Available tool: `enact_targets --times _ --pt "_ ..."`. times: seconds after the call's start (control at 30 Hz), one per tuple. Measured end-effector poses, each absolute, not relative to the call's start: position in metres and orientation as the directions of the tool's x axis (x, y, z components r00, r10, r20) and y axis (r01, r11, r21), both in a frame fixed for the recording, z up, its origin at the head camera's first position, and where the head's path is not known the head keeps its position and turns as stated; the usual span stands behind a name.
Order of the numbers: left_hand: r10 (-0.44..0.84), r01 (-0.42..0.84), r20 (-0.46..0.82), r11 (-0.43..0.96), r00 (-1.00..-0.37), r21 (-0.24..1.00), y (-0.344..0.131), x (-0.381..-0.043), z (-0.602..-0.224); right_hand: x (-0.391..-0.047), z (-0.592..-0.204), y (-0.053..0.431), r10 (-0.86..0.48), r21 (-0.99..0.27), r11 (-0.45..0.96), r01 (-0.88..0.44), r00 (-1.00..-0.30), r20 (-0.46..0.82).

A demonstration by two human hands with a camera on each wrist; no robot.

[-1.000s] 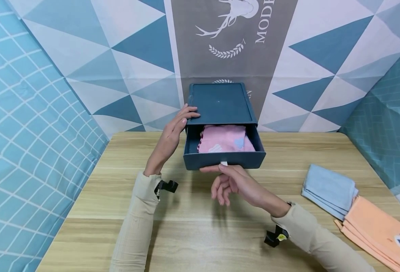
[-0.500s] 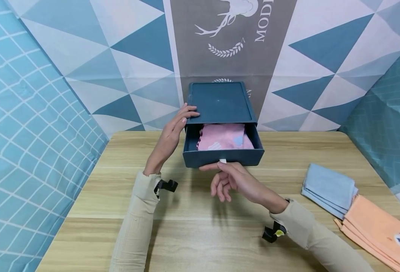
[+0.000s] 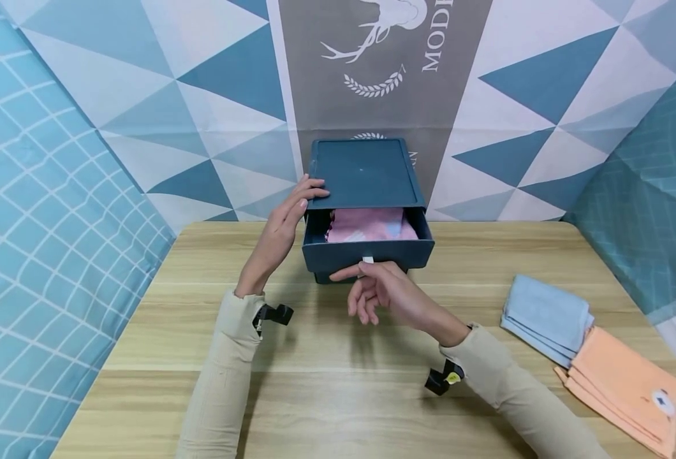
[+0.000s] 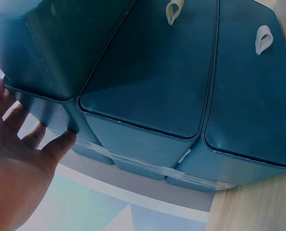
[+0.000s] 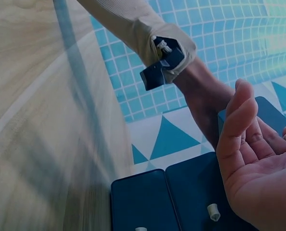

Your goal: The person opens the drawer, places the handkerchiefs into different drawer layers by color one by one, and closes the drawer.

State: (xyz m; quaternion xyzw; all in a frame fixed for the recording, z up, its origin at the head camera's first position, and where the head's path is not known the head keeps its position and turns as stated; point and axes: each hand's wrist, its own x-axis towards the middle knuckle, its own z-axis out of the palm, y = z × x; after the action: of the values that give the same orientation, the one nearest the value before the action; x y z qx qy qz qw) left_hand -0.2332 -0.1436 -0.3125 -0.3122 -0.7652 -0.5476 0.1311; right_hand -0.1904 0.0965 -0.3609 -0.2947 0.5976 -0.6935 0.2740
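Note:
A dark blue drawer cabinet [image 3: 363, 169] stands against the back wall. Its top drawer [image 3: 401, 253] is partly out, with a folded pink cloth [image 3: 367, 224] lying inside. My left hand [image 3: 275, 236] rests on the cabinet's upper left edge, fingers fairly straight, some on top and others along the side. At the front, my right hand [image 3: 398, 296] pinches the white pull tab [image 3: 368, 259] between thumb and forefinger. The remaining fingers hang loosely curled below. In the left wrist view, lower drawers [image 4: 258, 96] with white loop tabs [image 4: 264, 39] are closed.
On the right of the wooden table [image 3: 338, 408] lie a folded light blue cloth [image 3: 547, 315] and a folded orange cloth [image 3: 625, 386], touching each other. Clear tape [image 4: 152, 167] runs round the cabinet. Patterned wall sheets [image 3: 229, 76] surround the table.
The top drawer has slid some way back into the cabinet, covering more of the pink cloth. My right hand moved inward with it. The left hand stays on the cabinet; the view shifted slightly.

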Motion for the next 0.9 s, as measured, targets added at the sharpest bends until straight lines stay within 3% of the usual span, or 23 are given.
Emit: enact_targets --times 0.9 --pt "0.341 0.621 0.540 0.201 -0.769 0.757 -0.143 -0.232 -0.312 -0.215 -0.363 0.094 -0.710 -0.988 -0.157 -0.008 -0.695 0.119"
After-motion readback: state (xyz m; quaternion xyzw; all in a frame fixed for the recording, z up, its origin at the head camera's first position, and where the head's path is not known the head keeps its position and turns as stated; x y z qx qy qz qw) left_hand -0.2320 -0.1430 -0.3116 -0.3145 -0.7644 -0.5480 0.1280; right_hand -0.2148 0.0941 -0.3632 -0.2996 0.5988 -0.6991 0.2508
